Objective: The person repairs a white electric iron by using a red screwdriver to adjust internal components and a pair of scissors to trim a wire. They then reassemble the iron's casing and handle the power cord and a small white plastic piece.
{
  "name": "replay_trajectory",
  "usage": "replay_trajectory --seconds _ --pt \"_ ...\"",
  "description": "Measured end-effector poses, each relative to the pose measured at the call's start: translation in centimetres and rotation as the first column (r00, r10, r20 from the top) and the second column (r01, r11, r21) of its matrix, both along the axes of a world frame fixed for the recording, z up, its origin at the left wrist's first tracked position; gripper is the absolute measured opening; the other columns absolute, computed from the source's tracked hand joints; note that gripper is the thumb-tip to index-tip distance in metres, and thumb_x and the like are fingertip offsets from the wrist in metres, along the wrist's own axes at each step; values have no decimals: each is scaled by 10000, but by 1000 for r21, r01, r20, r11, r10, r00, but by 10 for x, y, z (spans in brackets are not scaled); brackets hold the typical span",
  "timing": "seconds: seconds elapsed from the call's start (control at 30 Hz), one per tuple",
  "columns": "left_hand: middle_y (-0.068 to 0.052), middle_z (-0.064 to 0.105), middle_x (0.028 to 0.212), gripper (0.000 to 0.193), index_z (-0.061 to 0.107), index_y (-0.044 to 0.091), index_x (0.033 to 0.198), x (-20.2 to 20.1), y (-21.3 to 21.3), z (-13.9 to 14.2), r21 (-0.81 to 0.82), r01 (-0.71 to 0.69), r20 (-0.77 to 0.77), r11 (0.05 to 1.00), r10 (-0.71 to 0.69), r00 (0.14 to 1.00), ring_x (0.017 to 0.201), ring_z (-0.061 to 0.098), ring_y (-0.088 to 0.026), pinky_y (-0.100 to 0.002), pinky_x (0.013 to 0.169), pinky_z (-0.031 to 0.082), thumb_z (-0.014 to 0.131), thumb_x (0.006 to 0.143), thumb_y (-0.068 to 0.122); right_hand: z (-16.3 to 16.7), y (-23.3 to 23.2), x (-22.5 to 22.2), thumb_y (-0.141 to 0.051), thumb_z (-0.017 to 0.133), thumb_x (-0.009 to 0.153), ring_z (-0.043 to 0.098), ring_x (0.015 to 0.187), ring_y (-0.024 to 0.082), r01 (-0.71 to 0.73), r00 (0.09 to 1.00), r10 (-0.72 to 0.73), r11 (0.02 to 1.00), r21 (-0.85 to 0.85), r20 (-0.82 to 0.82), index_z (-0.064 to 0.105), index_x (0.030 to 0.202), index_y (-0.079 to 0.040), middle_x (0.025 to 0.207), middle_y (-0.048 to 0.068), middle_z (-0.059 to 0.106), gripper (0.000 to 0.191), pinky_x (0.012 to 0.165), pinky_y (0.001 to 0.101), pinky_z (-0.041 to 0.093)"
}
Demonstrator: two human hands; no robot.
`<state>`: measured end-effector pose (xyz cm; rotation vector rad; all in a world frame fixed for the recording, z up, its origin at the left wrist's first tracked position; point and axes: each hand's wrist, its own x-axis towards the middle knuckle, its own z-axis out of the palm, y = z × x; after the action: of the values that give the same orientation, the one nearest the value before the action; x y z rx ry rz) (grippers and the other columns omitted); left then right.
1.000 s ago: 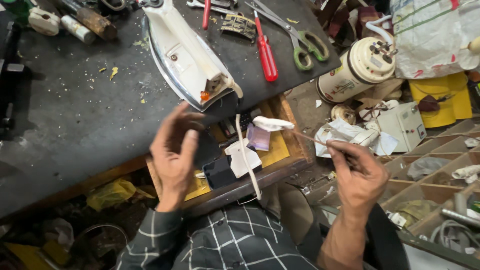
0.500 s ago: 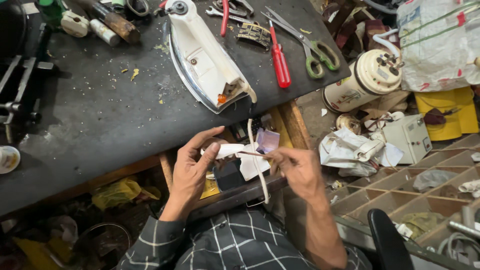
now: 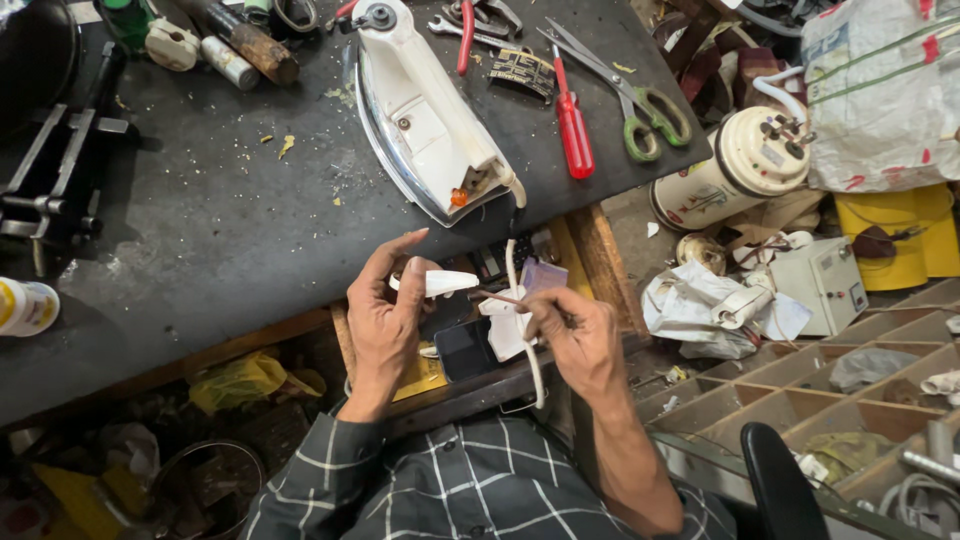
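My left hand pinches a small white pointed plastic piece between thumb and fingers, just below the table edge. My right hand grips a thin brown stick-like tool whose tip points at the white piece. A white cord hangs down between my hands. Above them a white clothes iron lies on the dark worktable, its rear end open with an orange part showing.
A red screwdriver, green-handled scissors, pliers and bottles lie on the table. An open drawer with small parts sits under my hands. A cream cylindrical appliance, crumpled paper, a white box and compartment trays stand to the right.
My right hand came in from the right toward my left hand, bringing the thin tool up to the white piece. The camera view shifted slightly.
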<state>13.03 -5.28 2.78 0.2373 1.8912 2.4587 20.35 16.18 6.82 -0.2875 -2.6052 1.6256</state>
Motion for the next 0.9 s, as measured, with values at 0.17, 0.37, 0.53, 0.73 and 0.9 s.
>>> replay_trajectory --seconds 0.17,0.37,0.53,0.73,0.9 --pt "-5 672 848 326 646 29 1340 -2 -1 0 -49 -32 16 998 33 999 661 539 -36 -203 581 448 577 1067 192 6 -7 -2 -319 703 961 708 663 124 16 995 -7 996 91 -95 793 984 -39 722 47 748 295 601 273 531" --pt "2 671 836 315 658 37 1322 -4 -3 1 -55 -37 30 998 39 999 645 534 -31 -202 563 443 582 1064 200 13 -10 -5 -316 743 942 671 723 141 -14 958 78 974 227 -277 750 991 -15 814 64 722 305 630 285 512" --pt "5 656 823 307 672 29 1300 -5 0 1 -76 -41 14 996 42 999 636 519 -26 -200 553 423 602 1058 204 9 -11 -9 -304 659 987 664 623 128 -52 998 50 993 110 24 813 951 -71 686 51 710 282 568 281 486" --pt "10 661 812 285 688 22 1259 -4 2 2 -53 -44 56 998 47 997 615 522 -24 -199 533 416 614 1045 196 12 -16 -7 -299 717 936 689 681 143 -5 965 72 966 259 -251 760 948 -19 785 74 724 284 597 289 520" --pt "8 648 782 281 698 22 1248 -5 0 4 -78 -64 46 995 68 997 600 522 -26 -202 524 417 609 1049 199 14 -17 -10 -232 714 966 698 643 118 -48 996 57 991 122 -73 762 968 -43 726 53 729 195 585 279 518"
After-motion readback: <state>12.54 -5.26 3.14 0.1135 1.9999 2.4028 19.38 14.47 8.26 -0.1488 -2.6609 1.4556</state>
